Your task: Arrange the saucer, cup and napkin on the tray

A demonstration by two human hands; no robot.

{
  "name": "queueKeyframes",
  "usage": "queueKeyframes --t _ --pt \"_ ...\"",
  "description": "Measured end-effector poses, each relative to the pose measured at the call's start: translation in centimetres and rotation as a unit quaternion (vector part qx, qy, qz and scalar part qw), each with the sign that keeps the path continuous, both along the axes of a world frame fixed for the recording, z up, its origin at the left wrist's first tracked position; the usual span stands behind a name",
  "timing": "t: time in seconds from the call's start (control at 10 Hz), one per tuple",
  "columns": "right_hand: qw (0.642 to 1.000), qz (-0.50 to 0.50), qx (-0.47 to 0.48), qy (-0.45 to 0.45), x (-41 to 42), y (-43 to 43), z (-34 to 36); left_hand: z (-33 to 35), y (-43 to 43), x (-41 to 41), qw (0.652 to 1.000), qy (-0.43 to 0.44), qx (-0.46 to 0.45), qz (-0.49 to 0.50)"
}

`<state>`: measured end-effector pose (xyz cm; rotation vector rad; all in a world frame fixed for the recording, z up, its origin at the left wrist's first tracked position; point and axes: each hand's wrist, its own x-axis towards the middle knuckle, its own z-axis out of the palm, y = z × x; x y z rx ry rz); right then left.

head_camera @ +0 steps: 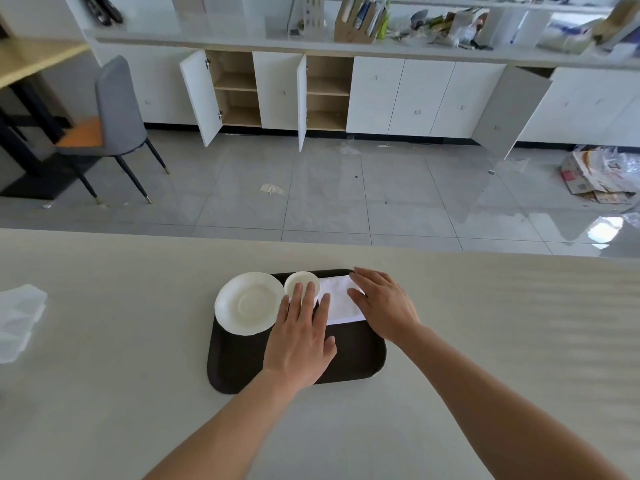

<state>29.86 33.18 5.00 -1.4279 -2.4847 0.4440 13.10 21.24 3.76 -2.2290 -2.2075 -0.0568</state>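
A dark brown tray (349, 355) lies on the pale table. On its far left corner rests a white saucer (247, 303), overhanging the tray's edge. A small white cup (300, 281) stands upright just right of the saucer. A white napkin (341, 303) lies flat on the far right part of the tray. My left hand (301, 336) is spread flat over the tray, its fingertips against the cup's near side and the napkin's left edge. My right hand (382, 303) lies flat on the napkin's right side, fingers apart.
A crumpled white plastic bag (17, 320) lies at the table's left edge. Beyond the table is a tiled floor with a grey chair (110, 123), white cabinets with open doors (201, 98) and cardboard litter (595, 178).
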Motion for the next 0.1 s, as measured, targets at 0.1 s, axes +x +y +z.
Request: queueKeyframes --t 0.1 --pt "1.0 -0.001 0.015 0.007 -0.51 -0.55 2.33 1.83 -0.7 -1.74 0.999 0.013 0.024 0.031"
